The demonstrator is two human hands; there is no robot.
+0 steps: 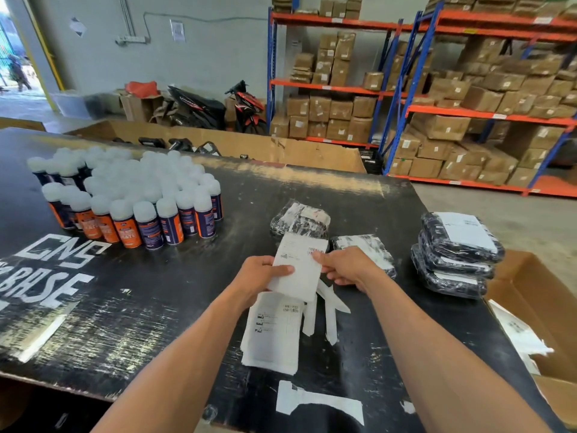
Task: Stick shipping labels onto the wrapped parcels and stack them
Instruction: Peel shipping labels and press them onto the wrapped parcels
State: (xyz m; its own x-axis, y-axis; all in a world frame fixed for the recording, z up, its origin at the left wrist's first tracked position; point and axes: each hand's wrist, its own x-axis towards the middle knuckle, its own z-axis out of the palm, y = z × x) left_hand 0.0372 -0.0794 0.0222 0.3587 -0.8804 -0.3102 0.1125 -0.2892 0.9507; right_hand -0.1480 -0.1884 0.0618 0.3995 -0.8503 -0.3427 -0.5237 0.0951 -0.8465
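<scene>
Both hands hold one white shipping label [299, 270] above the black table [131, 307]. My left hand [260, 276] grips its left edge, and my right hand [346, 265] pinches its upper right corner. Below it lies a pile of more labels [273, 332], with peeled backing strips [329, 310] beside it. Two black wrapped parcels lie just beyond: one [299, 218] behind the label, one [363, 250] partly under my right hand. A stack of three labelled parcels [456, 254] stands at the right.
Several white-capped spray cans [134, 195] crowd the table's left. An open cardboard box [537, 310] with paper scraps sits at the right edge. A long cardboard bin [243, 145] stands behind the table, with shelving racks of cartons [468, 98] and a motorbike [246, 110] beyond.
</scene>
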